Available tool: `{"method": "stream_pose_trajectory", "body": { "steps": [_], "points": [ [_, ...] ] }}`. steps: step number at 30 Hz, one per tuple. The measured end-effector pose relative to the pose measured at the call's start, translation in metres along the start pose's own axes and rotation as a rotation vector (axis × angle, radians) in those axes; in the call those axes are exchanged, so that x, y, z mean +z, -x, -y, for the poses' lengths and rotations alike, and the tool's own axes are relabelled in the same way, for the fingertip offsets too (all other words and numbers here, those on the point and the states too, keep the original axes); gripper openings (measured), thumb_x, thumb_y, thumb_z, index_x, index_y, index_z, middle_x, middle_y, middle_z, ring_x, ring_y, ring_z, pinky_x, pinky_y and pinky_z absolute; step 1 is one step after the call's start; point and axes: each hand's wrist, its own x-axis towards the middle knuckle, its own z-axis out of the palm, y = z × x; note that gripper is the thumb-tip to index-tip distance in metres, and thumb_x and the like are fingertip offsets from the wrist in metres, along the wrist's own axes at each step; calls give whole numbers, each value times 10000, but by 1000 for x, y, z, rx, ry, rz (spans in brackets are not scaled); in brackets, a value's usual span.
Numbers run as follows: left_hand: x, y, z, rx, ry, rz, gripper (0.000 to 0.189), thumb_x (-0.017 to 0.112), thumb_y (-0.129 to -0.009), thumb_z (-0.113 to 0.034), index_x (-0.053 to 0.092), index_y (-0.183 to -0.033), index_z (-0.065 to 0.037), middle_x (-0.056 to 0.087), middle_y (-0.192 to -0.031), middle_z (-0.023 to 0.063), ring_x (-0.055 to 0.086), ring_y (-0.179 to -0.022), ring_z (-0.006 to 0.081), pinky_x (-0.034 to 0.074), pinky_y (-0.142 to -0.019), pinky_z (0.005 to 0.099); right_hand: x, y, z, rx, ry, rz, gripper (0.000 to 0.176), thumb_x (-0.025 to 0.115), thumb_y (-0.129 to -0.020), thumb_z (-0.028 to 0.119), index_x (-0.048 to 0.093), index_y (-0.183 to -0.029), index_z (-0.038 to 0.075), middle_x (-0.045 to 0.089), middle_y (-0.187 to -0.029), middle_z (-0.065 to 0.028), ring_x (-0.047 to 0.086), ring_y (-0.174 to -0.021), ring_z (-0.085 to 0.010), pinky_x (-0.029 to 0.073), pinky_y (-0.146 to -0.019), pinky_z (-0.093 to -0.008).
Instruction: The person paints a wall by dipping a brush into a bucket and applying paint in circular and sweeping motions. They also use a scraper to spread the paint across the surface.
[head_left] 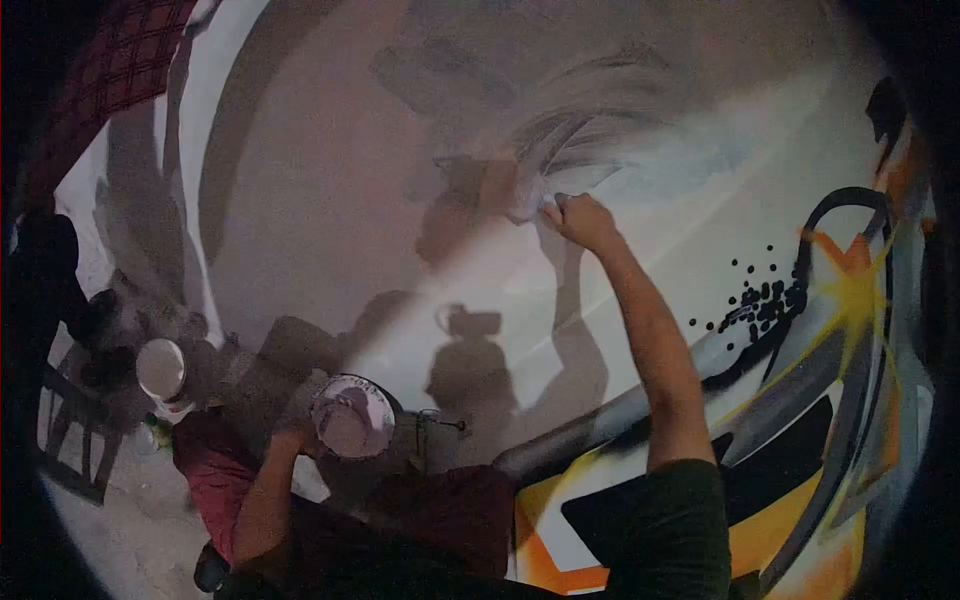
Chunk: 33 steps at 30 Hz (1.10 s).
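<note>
No text, label or number is legible on the painted wall (330, 200) or paint bucket (352, 415).

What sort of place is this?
Probably a mural site, dimly lit: a big painted wall with orange-and-black graffiti, the right hand pressed to it, the left hand holding a paint bucket.

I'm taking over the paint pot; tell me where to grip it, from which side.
Probably grip the paint pot by its outer wall under the rim, from its right, since the left hand holds its left side. Its mouth faces up, open, so wrap fingers around and keep it level.
</note>
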Motion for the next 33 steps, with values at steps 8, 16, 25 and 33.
{"method": "stream_pose_trajectory", "body": {
  "steps": [8,16,25,33],
  "points": [
    [-5,15,13,115,-160,29,563,676,-785,-305,528,-1288,-99,571,-1255,170,555,-1149,352,441,-970,494,-9,-33,-92,404,-915,-581,556,438,-937,519,604,-766,16,600,-627,-128,605,-566,-279,468,-516,-378],
    [-18,11,-10,2,-44,167,659,693,-758,-372,496,-1324,-99,455,-1388,169,451,-1263,348,383,-1041,454,81,22,32,105,-462,-199,533,411,-932,487,605,-1146,39,614,-1013,-309,610,-905,-464,466,-838,-535],
    [-15,12,-9,-4,-16,162,707,684,-748,-425,473,-1338,-98,442,-1389,175,425,-1278,348,357,-1056,450,67,16,-74,495,-755,-520,483,470,-926,495,616,-1015,44,654,-769,-170,647,-695,-335,508,-598,-425],
    [-30,8,-27,97,155,-161,680,668,-760,-436,490,-1314,-84,465,-1359,178,447,-1251,353,369,-1040,457,153,-7,58,88,-431,-321,409,454,-957,411,585,-1022,29,652,-757,-164,664,-712,-302,531,-599,-414]
  ]
}}
